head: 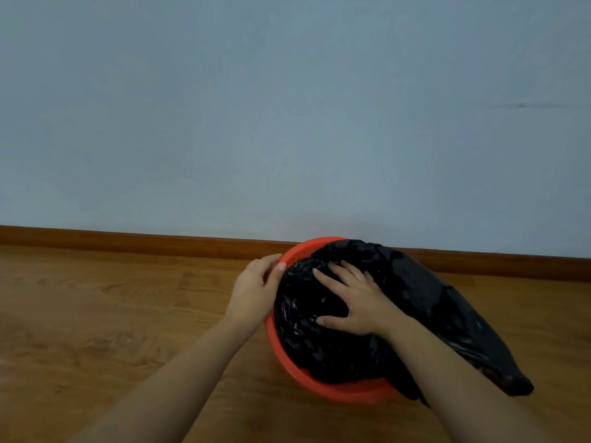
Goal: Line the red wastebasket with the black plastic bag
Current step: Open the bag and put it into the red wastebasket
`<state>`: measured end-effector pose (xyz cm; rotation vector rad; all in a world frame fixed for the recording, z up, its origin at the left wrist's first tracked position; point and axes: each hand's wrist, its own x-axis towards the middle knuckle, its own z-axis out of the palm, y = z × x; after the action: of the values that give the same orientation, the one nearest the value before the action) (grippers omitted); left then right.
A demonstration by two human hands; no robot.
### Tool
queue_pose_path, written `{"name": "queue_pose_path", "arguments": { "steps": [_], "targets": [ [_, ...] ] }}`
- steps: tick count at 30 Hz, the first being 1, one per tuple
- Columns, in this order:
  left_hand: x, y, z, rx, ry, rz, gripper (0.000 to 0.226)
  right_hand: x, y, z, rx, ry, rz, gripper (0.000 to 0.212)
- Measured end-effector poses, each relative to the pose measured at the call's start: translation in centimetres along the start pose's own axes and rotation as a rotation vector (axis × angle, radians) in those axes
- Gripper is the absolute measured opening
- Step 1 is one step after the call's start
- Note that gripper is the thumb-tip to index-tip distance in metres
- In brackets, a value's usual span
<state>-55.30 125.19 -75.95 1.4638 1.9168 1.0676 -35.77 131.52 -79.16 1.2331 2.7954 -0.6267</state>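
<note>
The red wastebasket stands on the wooden floor close to the wall, seen from above. The black plastic bag fills its mouth in crumpled folds and spills over the right rim onto the floor. My left hand grips the basket's left rim, thumb on the inside edge by the plastic. My right hand lies flat with fingers spread on the bag, inside the basket's opening. The basket's inside and right rim are hidden by the bag.
A brown skirting board runs along the foot of the pale blue wall right behind the basket. Wooden floor stretches to the left and in front of it.
</note>
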Motion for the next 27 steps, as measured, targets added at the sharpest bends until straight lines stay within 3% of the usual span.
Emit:
{"name": "queue_pose_path", "arguments": {
  "steps": [12,14,17,20,22,24,27],
  "targets": [
    [-0.5,2.5,0.0,-0.069,0.004,0.15,0.016,-0.7,-2.3,0.3,-0.034,-0.079,0.053,0.078],
    [-0.4,2.8,-0.1,-0.047,0.009,0.174,0.015,-1.4,-2.7,-0.6,-0.076,0.022,-0.016,0.068],
    [0.1,3.0,-0.2,-0.04,0.013,0.185,0.014,-3.2,-2.7,-2.6,-0.075,0.341,-0.161,0.046],
    [0.4,3.2,-0.2,-0.021,0.007,0.204,0.013,-4.6,-1.3,-3.9,-0.123,0.612,-0.1,0.052],
    [0.4,3.4,-0.2,0.001,-0.005,0.226,0.013,-5.2,-0.2,-4.3,-0.122,0.561,0.017,0.067],
    [0.3,3.5,-0.3,0.015,-0.014,0.239,0.013,-5.5,0.8,-4.0,-0.089,0.382,0.103,0.078],
    [0.1,3.3,-0.4,0.014,-0.011,0.228,0.012,-5.7,1.3,-2.9,-0.047,0.271,0.119,0.083]
  ]
}}
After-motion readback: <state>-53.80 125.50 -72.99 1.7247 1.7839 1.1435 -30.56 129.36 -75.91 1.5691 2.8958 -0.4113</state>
